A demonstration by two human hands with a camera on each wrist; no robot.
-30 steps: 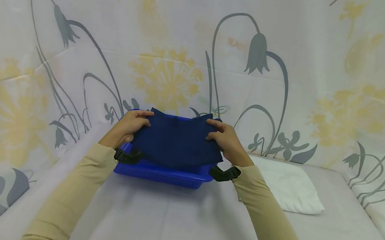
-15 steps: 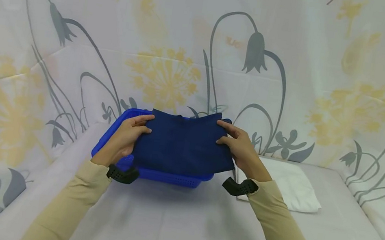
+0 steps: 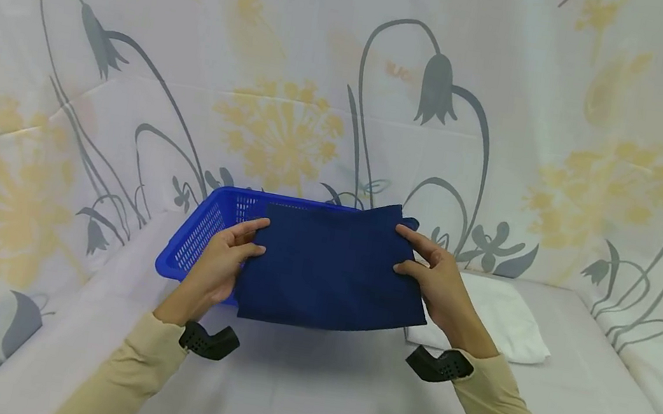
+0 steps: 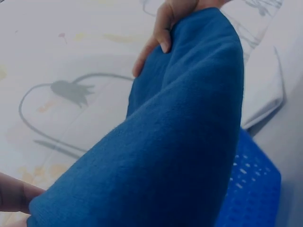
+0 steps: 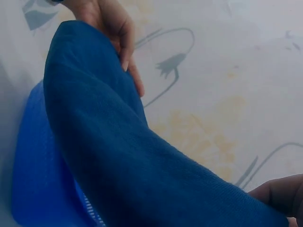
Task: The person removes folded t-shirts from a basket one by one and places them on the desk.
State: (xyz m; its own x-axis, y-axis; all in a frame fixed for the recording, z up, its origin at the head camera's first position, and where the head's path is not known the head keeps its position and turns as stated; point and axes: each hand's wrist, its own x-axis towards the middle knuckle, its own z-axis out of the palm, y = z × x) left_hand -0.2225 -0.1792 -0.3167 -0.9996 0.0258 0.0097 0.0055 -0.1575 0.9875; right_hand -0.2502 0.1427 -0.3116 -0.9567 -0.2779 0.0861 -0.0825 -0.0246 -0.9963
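Note:
A piece of dark blue folded cloth [image 3: 332, 271] is stretched between my two hands, held up in front of the basket. My left hand [image 3: 218, 262] pinches its left side between thumb and fingers. At the right side, my right hand [image 3: 441, 286] pinches it the same way. Behind and below the cloth stands a blue plastic basket [image 3: 189, 240] with perforated walls; the cloth hides much of it. Both wrist views show the cloth [image 4: 175, 127] sagging slightly between the hands, with the basket [image 5: 40, 179] beneath.
A white folded cloth [image 3: 500, 323] lies on the pale covered table [image 3: 303, 408], right of the basket and partly behind my right hand. A curtain [image 3: 305, 33] printed with grey and yellow flowers hangs behind the table.
Both hands have drawn the blue cloth toward me and slightly right, away from over the basket, so the basket's left part now shows. The cloth looks flatter and more taut.

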